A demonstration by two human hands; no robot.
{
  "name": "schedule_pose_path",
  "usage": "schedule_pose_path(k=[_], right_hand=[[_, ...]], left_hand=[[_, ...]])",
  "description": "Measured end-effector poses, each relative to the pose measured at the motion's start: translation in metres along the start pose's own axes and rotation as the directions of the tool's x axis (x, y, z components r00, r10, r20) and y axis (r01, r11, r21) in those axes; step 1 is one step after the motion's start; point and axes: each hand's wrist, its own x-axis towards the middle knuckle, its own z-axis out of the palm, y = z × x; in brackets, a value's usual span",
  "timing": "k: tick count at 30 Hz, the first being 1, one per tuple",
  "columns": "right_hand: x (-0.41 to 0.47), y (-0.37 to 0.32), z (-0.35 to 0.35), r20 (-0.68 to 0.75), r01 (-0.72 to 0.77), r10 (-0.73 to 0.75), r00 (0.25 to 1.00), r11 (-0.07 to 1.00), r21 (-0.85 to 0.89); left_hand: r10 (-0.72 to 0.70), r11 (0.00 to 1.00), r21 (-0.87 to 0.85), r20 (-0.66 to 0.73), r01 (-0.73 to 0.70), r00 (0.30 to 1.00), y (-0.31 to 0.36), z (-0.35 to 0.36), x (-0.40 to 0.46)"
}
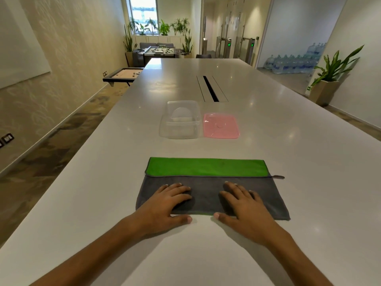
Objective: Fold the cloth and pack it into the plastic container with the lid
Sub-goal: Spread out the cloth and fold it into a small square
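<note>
The cloth (208, 178) lies flat on the near part of the white table (288, 162), grey face folded up over green; a green band shows along the far edge and a thin green line at the near fold. A small loop tag (278, 177) sticks out at the right end of the grey hem. Left hand (165, 203) and right hand (243, 205) both rest palm-down on the grey layer, fingers straight and spread, thumbs off the near edge on bare tabletop; neither grasps anything, they press only. The step in hand looks like smoothing the first fold. The grey hem falls short of the far green edge, so the fold is uneven; to do it well the person would press out from the middle toward both ends, keep the near crease straight, then bring one short end across to the other with corners matched. More folds seem needed, since the cloth as it lies is far wider than the box. Beyond the cloth, well apart from it, stands the clear plastic container (179, 122), open, apparently nothing in it; just beside it on the right lies the pink lid (221, 125), flat. Nothing lies between cloth and container. Farther up the table runs a cable slot (210, 88). Off the table: a carrom board (124, 74) left, a foosball table (161, 51), potted plants (329, 79), stacked water bottles (292, 64).
</note>
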Motion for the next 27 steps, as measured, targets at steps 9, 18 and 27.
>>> schedule_pose_path(k=[9,18,27], right_hand=[[0.007,-0.032,0.010,-0.073,0.152,-0.153,0.986,0.988,-0.010],[0.000,-0.003,0.004,-0.319,0.168,-0.205,0.925,0.976,-0.140],[-0.027,0.071,-0.012,-0.389,-0.035,0.030,0.921,0.999,-0.005]], left_hand=[[0.150,0.982,0.158,-0.318,-0.103,0.936,0.017,0.005,-0.009],[0.030,0.996,0.088,-0.337,-0.001,0.941,0.001,-0.004,-0.022],[-0.268,0.944,-0.266,-0.278,0.195,0.922,-0.033,-0.028,-0.039]])
